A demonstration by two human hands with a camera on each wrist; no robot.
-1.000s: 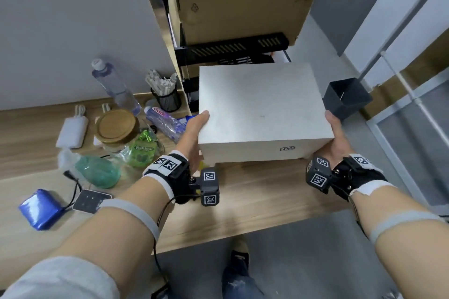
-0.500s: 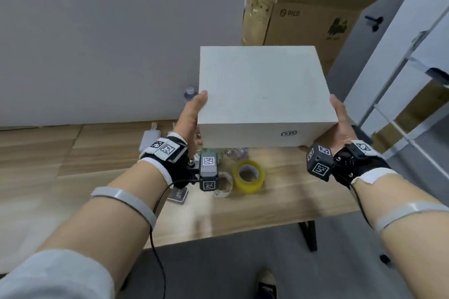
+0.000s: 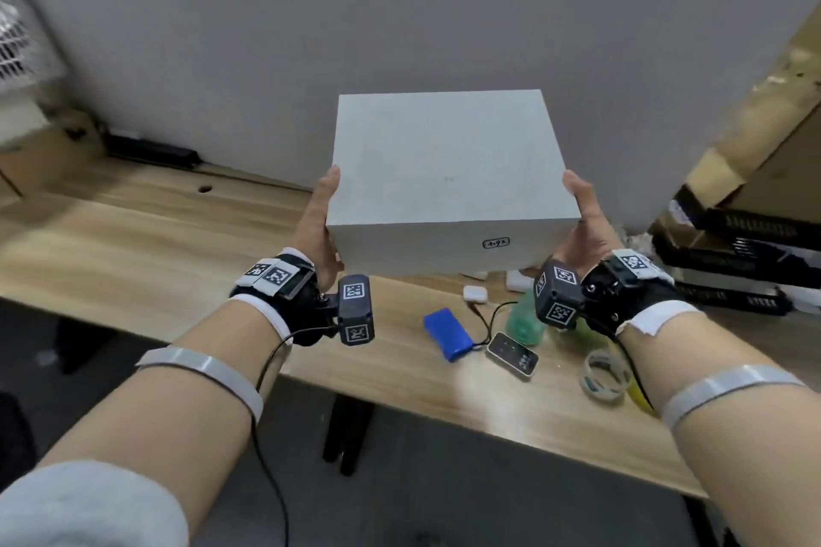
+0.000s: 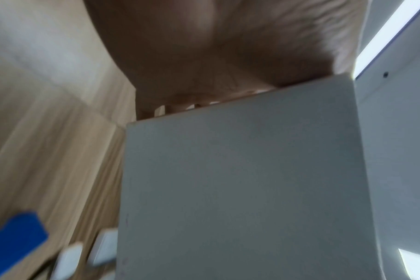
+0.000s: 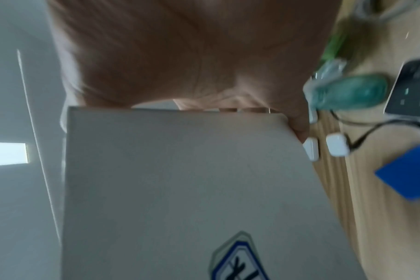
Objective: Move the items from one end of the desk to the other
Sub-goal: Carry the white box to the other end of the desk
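Note:
A plain white box (image 3: 444,173) with a small label on its near side is held up in the air above the wooden desk (image 3: 155,258). My left hand (image 3: 317,227) grips its left side and my right hand (image 3: 586,227) grips its right side, each thumb lying along the top edge. The fingers are hidden behind the box. In the left wrist view the palm (image 4: 204,47) presses against the box (image 4: 240,189). The right wrist view shows the same with the other palm (image 5: 180,53) and the box (image 5: 180,189).
On the desk below right lie a blue battery pack (image 3: 446,333), a small dark keypad device (image 3: 512,355), a white charger (image 3: 474,294), a green bag (image 3: 524,324) and a tape roll (image 3: 606,375). Black trays (image 3: 746,262) and cardboard (image 3: 755,138) stand at the right. A power strip (image 3: 151,152) lies back left.
The box has been carried leftward along the desk in both hands. The cluttered end has slid to the right of view, and a bare stretch of desk shows on the left.

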